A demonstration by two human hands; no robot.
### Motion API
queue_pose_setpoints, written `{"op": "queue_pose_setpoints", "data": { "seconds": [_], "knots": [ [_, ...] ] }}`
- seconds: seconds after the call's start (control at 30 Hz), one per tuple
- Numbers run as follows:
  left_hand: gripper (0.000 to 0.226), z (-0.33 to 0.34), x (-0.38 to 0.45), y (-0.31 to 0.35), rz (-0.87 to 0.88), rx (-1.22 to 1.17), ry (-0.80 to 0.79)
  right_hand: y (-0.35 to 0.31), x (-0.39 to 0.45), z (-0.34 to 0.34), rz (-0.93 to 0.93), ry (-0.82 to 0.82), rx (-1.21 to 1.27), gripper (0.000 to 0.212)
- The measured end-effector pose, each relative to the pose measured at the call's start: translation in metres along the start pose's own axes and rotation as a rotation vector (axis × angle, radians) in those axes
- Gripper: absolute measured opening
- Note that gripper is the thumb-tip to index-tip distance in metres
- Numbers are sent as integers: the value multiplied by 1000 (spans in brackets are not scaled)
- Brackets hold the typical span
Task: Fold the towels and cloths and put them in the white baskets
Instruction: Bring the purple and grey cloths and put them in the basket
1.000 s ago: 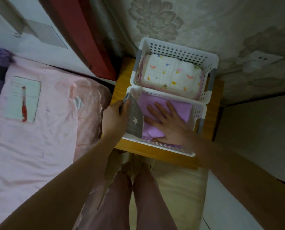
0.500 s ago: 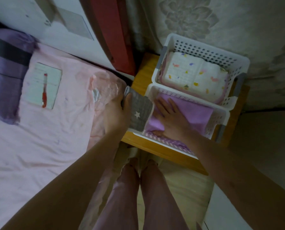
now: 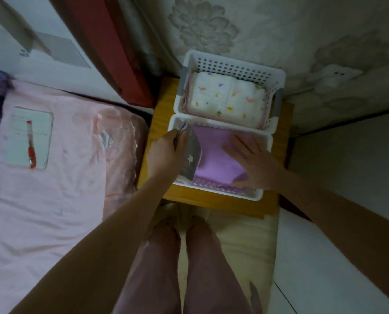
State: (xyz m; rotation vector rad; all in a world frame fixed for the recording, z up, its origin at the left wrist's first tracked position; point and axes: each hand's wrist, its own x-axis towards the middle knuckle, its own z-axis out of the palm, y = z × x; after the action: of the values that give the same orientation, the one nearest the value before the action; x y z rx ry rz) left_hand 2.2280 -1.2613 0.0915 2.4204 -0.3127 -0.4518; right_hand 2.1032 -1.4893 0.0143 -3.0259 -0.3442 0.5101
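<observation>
near white perforated plastic basket (image 3: 216, 195), frame centre: held flat purple cloth (image 3: 216, 152) | left hand (image 3: 166, 152) gripped folded grey star-print cloth (image 3: 190, 155) upright at basket's left wall; right hand (image 3: 254, 162) lay flat-fingered on purple cloth

Just one head cam, looking steeply down, close over the white baskets (image 3: 223, 159) and bed (image 3: 53, 200); edges pretty blurry.

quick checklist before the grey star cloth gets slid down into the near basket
1. Left hand grips the grey star cloth: ok.
2. Cloth stays folded, on edge: ok.
3. Right hand presses the purple towel aside: ok.
4. Gap at the near basket left wall wide enough: cannot tell.
5. Far basket already holds the white printed cloth: ok.
</observation>
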Motion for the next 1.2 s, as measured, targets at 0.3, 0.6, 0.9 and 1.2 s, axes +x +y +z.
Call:
{"op": "queue_pose_setpoints", "data": {
  "seconds": [0.3, 0.6, 0.9, 1.2],
  "knots": [
    [38, 38, 8, 21, 101, 69, -105, -11, 2, 10, 116, -161, -69, 109],
    [37, 31, 13, 10, 80, 107, -70, -16, 1, 11, 177, -236, 100, 108],
    [36, -26, 13, -13, -8, 22, 92, -49, 50, -20, 55, -75, 304, 88],
    [39, -38, 12, -39, -115, -17, 101, -76, 84, -2, 140, -76, 213, 102]
  ]
}}
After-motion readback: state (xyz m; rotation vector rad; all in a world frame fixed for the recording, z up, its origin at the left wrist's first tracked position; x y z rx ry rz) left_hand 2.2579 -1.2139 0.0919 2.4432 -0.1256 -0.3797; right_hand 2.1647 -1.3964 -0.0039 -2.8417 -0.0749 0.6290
